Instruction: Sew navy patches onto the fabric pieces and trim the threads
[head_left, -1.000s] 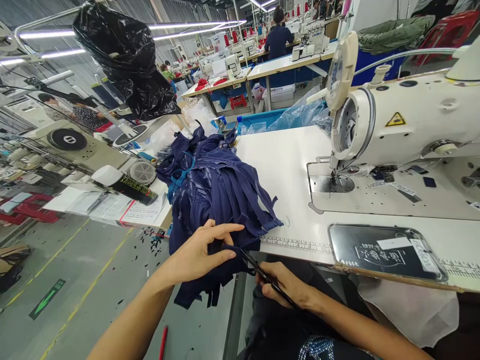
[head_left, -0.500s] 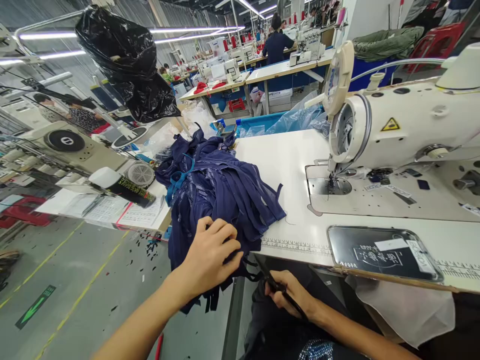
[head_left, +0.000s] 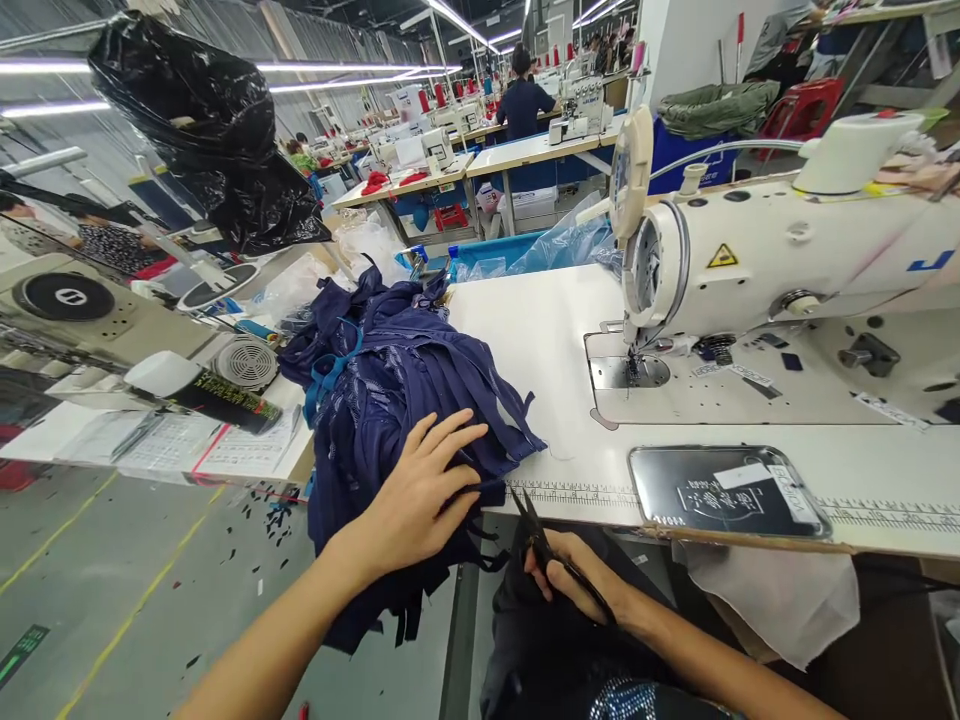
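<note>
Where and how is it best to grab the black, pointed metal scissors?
Probably by the handle end, where the right hand holds the black, pointed metal scissors, coming from the near right: it points back toward the person, while the spread blades point forward, beside the navy-blue heap of cloth strips.

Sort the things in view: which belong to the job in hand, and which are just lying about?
In the job:
navy fabric pieces, under the left hand
black scissors, in the right hand

Apparently just lying about:
white-capped black can
papers near it
dark scraps on the floor
</note>
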